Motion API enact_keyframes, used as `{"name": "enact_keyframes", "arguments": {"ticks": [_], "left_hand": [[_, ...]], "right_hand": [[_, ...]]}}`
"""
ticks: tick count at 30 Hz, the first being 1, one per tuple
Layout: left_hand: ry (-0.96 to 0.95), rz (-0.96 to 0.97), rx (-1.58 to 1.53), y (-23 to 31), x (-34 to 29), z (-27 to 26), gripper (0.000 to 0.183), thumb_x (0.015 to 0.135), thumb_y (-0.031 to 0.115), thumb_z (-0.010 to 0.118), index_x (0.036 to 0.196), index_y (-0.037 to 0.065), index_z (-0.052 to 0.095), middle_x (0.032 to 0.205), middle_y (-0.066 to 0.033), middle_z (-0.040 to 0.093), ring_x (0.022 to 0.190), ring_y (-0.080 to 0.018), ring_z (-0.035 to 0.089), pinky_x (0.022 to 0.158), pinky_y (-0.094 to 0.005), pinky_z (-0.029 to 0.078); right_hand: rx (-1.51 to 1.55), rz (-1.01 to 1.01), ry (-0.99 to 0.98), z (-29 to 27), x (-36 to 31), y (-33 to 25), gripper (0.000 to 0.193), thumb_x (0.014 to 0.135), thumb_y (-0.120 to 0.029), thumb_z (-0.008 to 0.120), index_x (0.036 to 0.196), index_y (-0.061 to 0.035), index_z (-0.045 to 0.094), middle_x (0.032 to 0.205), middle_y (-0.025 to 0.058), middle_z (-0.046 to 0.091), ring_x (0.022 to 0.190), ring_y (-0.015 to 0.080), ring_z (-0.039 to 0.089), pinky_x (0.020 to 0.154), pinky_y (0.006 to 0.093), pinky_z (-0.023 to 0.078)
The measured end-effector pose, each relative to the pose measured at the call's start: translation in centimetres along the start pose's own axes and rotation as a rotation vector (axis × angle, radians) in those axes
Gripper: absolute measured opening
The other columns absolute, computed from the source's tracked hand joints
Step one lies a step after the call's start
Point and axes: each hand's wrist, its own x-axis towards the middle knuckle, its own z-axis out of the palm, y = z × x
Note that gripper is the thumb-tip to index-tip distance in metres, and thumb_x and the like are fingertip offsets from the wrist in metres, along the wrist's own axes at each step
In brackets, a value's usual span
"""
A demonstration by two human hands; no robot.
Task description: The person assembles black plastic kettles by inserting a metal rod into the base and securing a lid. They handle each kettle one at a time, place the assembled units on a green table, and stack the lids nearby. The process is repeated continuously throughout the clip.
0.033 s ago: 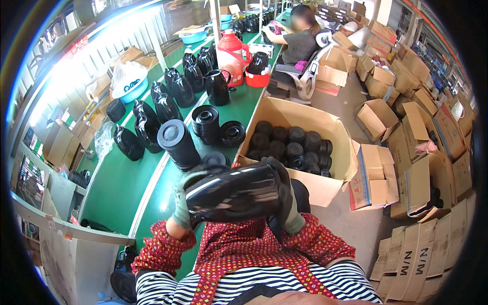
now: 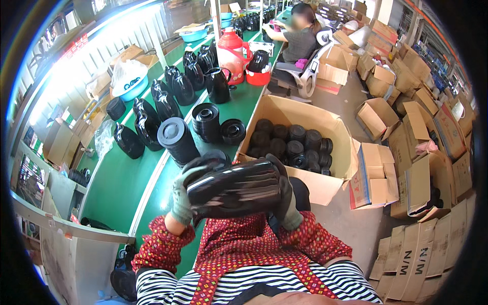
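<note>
1. The person's left hand [image 2: 181, 197], in a grey-green knitted glove, has its grip clasped round one end of a glossy black, rounded vessel [image 2: 234, 190].
2. The right hand [image 2: 285, 198], in a dark glove with a grey-green cuff, grasps the other end.
3. The vessel lies sideways between them, before a red patterned apron [image 2: 231, 249].
4. Beyond it, a stack of round black lid-like parts [image 2: 179, 143] stands on the green worktop [image 2: 114, 185].
5. To the right, an open brown cardboard box [image 2: 320, 189] holds black round parts [image 2: 295, 148].
6. Farther off, glossy black jugs [image 2: 168, 104] stand near a red flask [image 2: 231, 53].
</note>
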Motion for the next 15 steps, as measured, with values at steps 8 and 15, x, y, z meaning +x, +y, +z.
{"name": "enact_keyframes", "arguments": {"ticks": [8, 15], "left_hand": [[0.043, -0.391, -0.760, -1.1, -3.3, -0.3, 0.054, 0.100, 0.031, 0.073, 0.138, -0.006, 0.061, 0.136, -0.0187, 0.069, 0.122, -0.0256, 0.068, 0.108, -0.0421, 0.055], [-0.502, -0.156, -0.171, -10.4, -7.1, 3.0, 0.060, 0.101, 0.014, 0.074, 0.155, 0.006, 0.049, 0.153, -0.0144, 0.058, 0.135, -0.0241, 0.061, 0.115, -0.0431, 0.052]], "right_hand": [[-0.066, 0.269, 0.096, 0.1, -1.4, -0.3, 0.060, 0.116, -0.041, 0.043, 0.162, -0.0031, 0.037, 0.156, 0.0126, 0.051, 0.140, 0.0211, 0.052, 0.120, 0.0372, 0.040], [-1.114, -0.366, -0.729, 1.7, -0.6, -5.6, 0.111, 0.072, -0.061, 0.089, 0.162, -0.0139, 0.045, 0.171, 0.0320, 0.018, 0.154, 0.0541, 0.026, 0.125, 0.0608, 0.023]]}}
